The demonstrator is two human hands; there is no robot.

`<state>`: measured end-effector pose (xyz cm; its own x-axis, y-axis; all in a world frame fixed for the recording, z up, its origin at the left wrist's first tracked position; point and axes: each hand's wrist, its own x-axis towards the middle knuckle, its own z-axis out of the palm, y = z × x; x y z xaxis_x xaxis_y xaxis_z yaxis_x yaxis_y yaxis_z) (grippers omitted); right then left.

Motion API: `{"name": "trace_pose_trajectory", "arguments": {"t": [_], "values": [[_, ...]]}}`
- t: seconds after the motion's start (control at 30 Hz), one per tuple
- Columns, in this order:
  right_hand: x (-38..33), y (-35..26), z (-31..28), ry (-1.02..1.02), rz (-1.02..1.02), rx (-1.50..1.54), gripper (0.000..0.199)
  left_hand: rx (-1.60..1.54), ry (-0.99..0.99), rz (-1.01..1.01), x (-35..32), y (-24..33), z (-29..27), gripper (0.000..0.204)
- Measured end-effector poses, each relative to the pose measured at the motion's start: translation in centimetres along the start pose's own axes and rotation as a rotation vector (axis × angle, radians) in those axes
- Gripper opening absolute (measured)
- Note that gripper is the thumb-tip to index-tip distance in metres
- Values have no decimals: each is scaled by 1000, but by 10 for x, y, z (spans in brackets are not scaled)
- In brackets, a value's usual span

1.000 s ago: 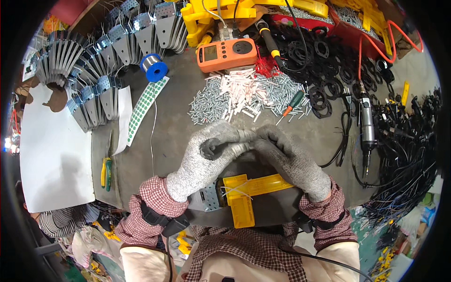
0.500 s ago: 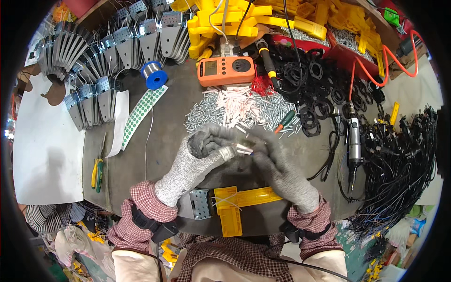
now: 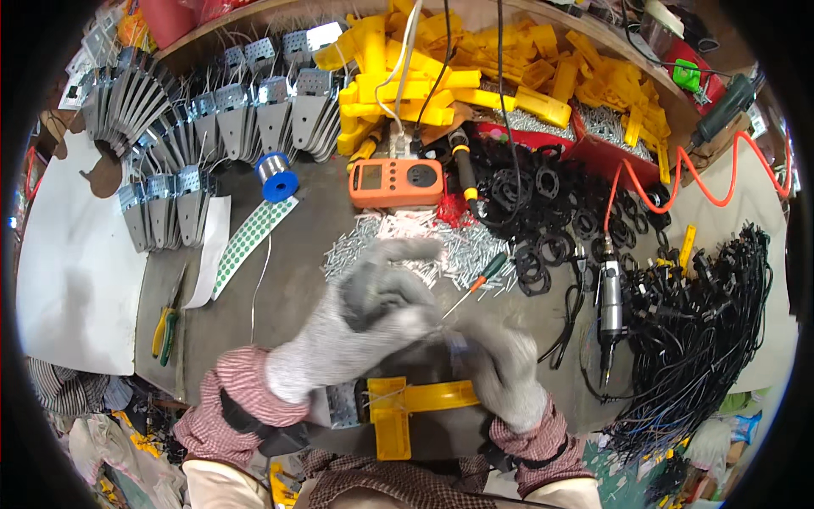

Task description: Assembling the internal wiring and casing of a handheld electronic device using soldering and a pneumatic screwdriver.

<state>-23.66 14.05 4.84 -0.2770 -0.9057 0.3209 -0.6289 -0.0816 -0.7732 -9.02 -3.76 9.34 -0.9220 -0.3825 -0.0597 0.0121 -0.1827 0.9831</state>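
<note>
a: what is gripped by the hands?
b: cannot be told; the gloved left hand (image 3: pixel 373 310) and right hand (image 3: pixel 500 369) are blurred, closed together above the yellow bracket (image 3: pixel 407 403) on the surface (image 3: pixel 297 280).
a: the risk?
b: a small part could be dropped among the loose pins (image 3: pixel 475 246).

This is an assembly workshop, seen over a crowded grey workbench (image 3: pixel 297 288). Batches of identical parts cover it: a heap of yellow plastic brackets (image 3: pixel 458 76) along the back, rows of perforated grey metal brackets (image 3: pixel 246 119) fanned out on the left, a pile of black plastic rings (image 3: pixel 543 204), a scatter of small silver screws (image 3: pixel 398 246) and bundles of black cables (image 3: pixel 721 314). Tools lie among them: an orange meter (image 3: pixel 396 181), a soldering iron (image 3: pixel 462 161), a spool of solder wire (image 3: pixel 275 176), a powered screwdriver (image 3: pixel 610 310) and yellow-handled pliers (image 3: pixel 165 321).
</note>
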Motion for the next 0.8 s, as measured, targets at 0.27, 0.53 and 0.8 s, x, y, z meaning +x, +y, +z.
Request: {"name": "trace_pose_trajectory", "arguments": {"t": [0.27,0.53,0.8], "values": [[-39,-19,-28,-160,-334,396,17,1394,1,518,71,-51,-38,35],[-16,-16,-12,135,-711,338,17,1682,-198,499,147,-69,-26,34],[-17,-20,-3,216,-696,263,20,1444,-112,644,143,-66,-30,38]]}}
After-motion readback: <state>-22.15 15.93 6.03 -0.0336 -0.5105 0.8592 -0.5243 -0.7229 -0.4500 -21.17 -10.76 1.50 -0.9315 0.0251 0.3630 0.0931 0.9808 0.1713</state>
